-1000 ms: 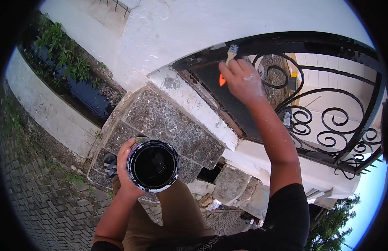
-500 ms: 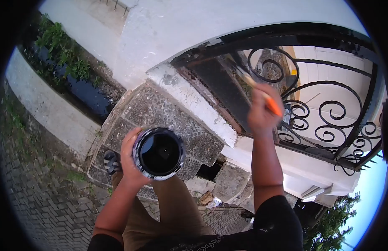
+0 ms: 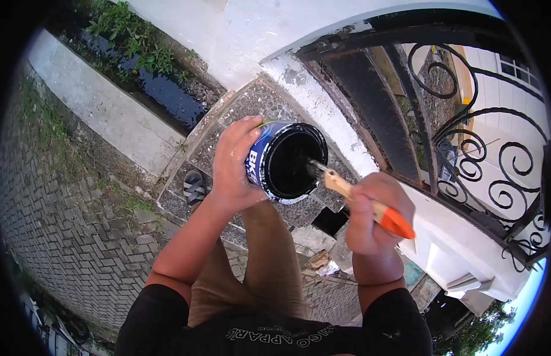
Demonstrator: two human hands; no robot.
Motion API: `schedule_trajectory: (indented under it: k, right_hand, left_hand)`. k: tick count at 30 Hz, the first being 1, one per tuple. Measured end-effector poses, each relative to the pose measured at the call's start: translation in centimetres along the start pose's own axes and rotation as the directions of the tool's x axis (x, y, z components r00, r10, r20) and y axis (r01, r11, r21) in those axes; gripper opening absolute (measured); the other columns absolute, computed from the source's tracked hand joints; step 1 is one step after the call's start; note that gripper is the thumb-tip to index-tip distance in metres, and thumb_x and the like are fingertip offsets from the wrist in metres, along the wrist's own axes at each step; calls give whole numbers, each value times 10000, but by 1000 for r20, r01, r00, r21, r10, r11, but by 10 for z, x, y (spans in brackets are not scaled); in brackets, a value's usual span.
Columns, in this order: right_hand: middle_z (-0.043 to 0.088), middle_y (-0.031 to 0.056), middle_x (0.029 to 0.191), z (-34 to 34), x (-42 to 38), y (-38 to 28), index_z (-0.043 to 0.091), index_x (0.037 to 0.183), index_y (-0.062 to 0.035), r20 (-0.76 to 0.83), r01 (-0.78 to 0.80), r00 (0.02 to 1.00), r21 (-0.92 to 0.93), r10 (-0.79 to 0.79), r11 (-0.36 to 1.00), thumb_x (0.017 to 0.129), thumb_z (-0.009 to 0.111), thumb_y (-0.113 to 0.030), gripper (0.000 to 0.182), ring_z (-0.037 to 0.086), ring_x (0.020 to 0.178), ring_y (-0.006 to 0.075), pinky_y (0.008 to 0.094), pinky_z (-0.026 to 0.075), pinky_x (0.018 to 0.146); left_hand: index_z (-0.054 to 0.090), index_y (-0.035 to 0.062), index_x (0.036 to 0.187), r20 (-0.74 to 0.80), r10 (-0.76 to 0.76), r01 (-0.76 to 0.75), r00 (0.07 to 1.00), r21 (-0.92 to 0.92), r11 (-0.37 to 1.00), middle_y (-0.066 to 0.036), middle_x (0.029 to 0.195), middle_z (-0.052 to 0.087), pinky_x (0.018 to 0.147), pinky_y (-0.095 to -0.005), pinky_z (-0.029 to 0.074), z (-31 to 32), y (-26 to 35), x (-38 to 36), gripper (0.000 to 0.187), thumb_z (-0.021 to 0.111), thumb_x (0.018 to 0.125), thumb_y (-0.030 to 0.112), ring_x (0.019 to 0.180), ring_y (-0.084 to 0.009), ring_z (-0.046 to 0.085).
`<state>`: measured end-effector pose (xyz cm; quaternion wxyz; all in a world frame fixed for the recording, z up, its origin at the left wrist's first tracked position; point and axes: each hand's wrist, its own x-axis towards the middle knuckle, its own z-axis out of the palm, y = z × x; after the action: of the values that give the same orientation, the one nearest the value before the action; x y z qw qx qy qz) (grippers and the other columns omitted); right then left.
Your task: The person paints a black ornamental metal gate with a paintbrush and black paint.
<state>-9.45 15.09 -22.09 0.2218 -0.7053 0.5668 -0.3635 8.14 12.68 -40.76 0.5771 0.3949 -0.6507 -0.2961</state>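
My left hand [image 3: 232,166] is wrapped round the side of a blue-labelled paint can [image 3: 262,155], which is tilted with its open top facing me. Dark paint [image 3: 290,166] shows inside. In my right hand [image 3: 379,213] is a paintbrush [image 3: 339,183] with a wooden handle and an orange end. Its bristles are at the can's right rim, over the opening, and their tip is hard to make out against the dark paint.
A black wrought-iron gate [image 3: 477,113] with scrolls stands at the right, beside a white wall [image 3: 251,35]. A water-filled ditch [image 3: 162,95] runs at the upper left. Below are stone slabs [image 3: 251,101], brick paving [image 3: 97,237] and a square hole [image 3: 330,222].
My right hand has brought the brush from the gate down to the can. The can has moved up and right in view and tilted, showing its label. The camera view has shifted.
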Motion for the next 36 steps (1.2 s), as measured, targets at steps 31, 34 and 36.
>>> schedule_trajectory:
  k: [31, 34, 36]
  right_hand:
    - [628, 105, 633, -2, -18, 55, 538, 1022, -34, -244, -129, 823, 800, 513, 586, 1031, 609, -253, 230, 614, 507, 205, 357, 556, 500]
    - [573, 65, 608, 12, -12, 56, 475, 948, -61, -242, -163, 846, 732, 476, 662, 1033, 613, -248, 248, 552, 427, 177, 322, 510, 408]
    - [534, 46, 601, 17, -6, 53, 467, 934, -68, -280, -248, 726, 744, 628, 620, 1036, 607, -232, 238, 521, 415, 153, 309, 478, 389]
  left_hand:
    - [450, 90, 1415, 8, -60, 59, 998, 80, 995, -187, 1416, 550, 1080, -533, 421, -8, -10, 16, 1058, 958, 506, 273, 1284, -411, 540]
    - [455, 91, 1412, 11, -46, 45, 999, 94, 995, -184, 1424, 546, 1091, -540, 407, -8, -10, 17, 1043, 955, 519, 295, 1291, -409, 536]
    - [458, 91, 1410, 17, -33, 31, 999, 112, 993, -182, 1428, 545, 1095, -545, 400, -8, -12, 18, 1033, 952, 530, 307, 1296, -408, 534]
